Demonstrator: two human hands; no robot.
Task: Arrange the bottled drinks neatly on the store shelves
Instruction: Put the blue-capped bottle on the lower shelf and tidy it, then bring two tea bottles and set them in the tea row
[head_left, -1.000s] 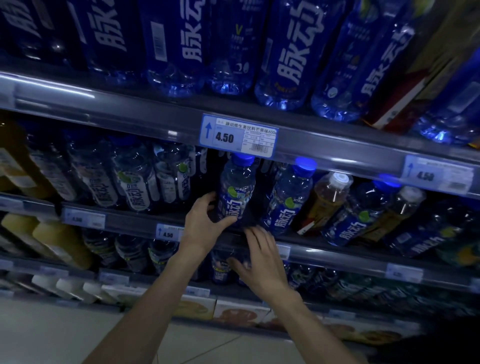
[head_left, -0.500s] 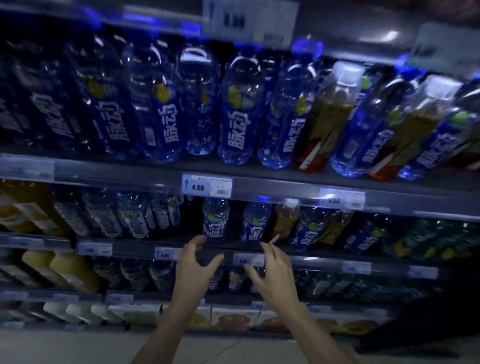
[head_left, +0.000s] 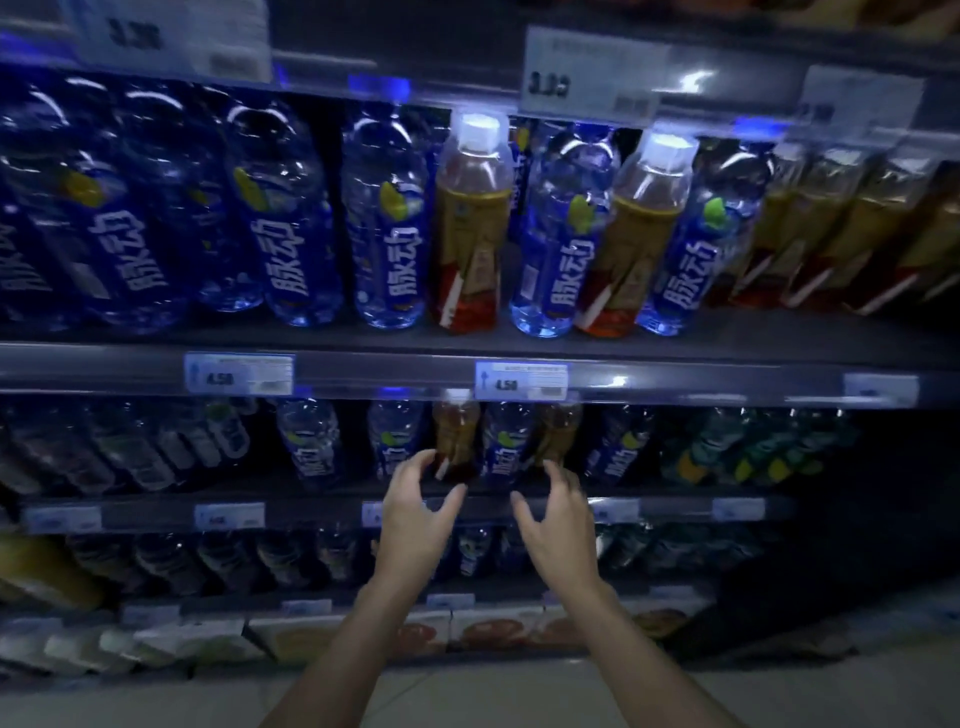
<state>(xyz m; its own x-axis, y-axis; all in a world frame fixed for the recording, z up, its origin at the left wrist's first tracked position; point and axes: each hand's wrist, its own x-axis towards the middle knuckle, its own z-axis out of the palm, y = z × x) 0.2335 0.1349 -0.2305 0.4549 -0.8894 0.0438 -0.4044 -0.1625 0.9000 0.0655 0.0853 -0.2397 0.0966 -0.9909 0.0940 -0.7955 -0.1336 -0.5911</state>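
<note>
Blue-labelled drink bottles fill the upper shelf, with two amber tea bottles with white caps mixed among them, the second tea bottle further right. One shelf down, more blue bottles stand with an amber bottle between them. My left hand and my right hand hover open in front of that lower shelf's edge, fingers curled and apart, holding nothing. The left fingertips are level with the base of the lower amber bottle.
Price tags hang on the shelf rail. A row of amber bottles fills the upper right. Green bottles stand on the lower right. Lower shelves hold dark bottles and flat cartons above a pale floor.
The view has tilted up and shifted right, bringing a higher shelf in. My left hand has let go of a blue bottle, and both hands have drawn back from the shelf.
</note>
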